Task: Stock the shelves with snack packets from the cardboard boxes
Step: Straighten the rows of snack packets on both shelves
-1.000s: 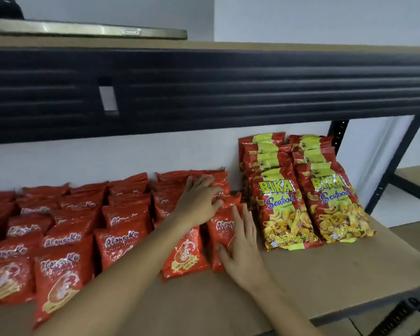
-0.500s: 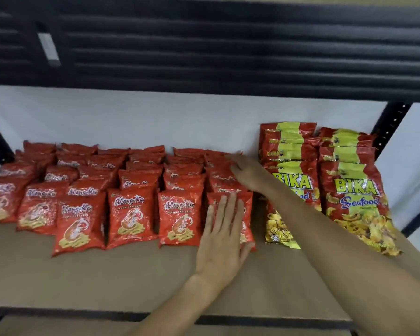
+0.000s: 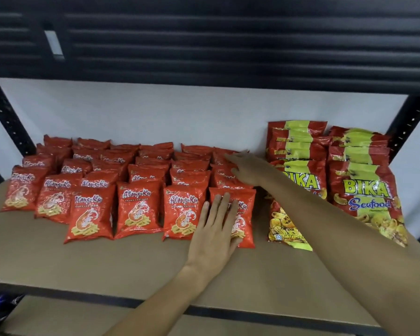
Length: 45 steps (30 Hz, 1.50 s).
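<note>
The front red prawn-cracker packet (image 3: 238, 214) of the rightmost column leans on the shelf board (image 3: 131, 263), at about 3 o'clock of the red block. The left hand (image 3: 216, 229) lies flat on its face, fingers straight and together, gripping nothing. The right hand (image 3: 246, 169) reaches over to 12 o'clock of that packet, fingers extended across the tops of the red packets (image 3: 224, 175) stacked behind it; it seems to press rather than pinch, though its underside is hidden.

This looks like squaring up the column. To do it well, I would keep the left palm steady as a front stop while the right hand nudges the back packets into line, lightly, since the bags are puffed and slippery. At 3 o'clock, just beside, stand the yellow-and-red Bika packets (image 3: 364, 197), which the right forearm crosses and could drag.
</note>
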Motion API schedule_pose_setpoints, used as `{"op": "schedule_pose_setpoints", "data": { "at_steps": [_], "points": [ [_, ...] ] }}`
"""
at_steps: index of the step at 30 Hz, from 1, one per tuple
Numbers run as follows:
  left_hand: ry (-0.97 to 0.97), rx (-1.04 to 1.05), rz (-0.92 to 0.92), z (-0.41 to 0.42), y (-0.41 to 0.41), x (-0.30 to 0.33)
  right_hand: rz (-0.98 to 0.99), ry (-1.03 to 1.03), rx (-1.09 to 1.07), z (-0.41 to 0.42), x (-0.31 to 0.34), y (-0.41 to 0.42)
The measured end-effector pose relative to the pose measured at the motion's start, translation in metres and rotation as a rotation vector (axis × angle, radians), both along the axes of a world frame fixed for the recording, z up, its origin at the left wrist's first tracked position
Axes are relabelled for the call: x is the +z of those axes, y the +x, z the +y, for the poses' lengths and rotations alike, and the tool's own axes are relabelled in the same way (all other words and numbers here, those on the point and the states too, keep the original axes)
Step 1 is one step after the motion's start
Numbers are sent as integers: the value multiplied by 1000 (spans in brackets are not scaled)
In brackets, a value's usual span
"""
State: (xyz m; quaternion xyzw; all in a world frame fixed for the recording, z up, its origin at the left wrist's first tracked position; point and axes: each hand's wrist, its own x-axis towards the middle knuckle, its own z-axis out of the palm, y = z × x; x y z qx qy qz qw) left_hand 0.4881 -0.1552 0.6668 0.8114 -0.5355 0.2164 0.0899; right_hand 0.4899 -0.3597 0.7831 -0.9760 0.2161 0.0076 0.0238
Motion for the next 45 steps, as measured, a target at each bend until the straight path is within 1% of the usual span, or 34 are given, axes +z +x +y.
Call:
{"op": "schedule_pose_setpoints", "data": {
  "at_steps": [2,4,6,9,11,14,16,18,21,23,25,28,31,34,36,39,42,45],
  "points": [
    [5,-2,-12,0,1,0,25,54,18,3,-1,-1],
    [5,-5,-7,0,1,0,-24,136,12,4,-1,-4],
    [-14,-20,30,1,-2,2,-170,210,8,4,0,-11],
    [-77,-59,99,-3,-4,14,-414,246,-13,5,2,-32],
    [-126,-96,148,-12,-5,28,-571,206,-47,6,2,-53],
    [-178,-126,188,-36,-7,54,-834,111,-157,5,-6,-92],
    [-198,-156,255,-59,-9,74,-923,57,-236,9,-17,-117],
    [-200,-187,370,-83,-10,93,-873,-13,-288,16,-34,-136],
    [-187,-221,507,-117,-7,116,-685,-97,-301,23,-69,-159],
    [-144,-222,560,-135,-2,123,-585,-90,-322,21,-91,-170],
    [-63,-213,571,-149,2,125,-512,-88,-345,20,-107,-178],
    [-10,-188,679,-168,4,124,-466,-86,-353,22,-120,-181],
    [-111,-145,821,-187,2,118,-480,-84,-365,23,-128,-178],
    [-289,-67,1120,-198,-9,115,-520,-95,-379,19,-131,-170],
    [-402,-12,1253,-205,-11,105,-540,-96,-383,17,-133,-165],
    [-511,-12,1393,-217,-6,88,-550,-104,-384,13,-135,-162],
    [-580,-38,1467,-205,-20,108,-563,-115,-385,7,-135,-159],
    [-620,-80,1522,-205,-19,111,-587,-118,-401,5,-133,-156]
  ]
}}
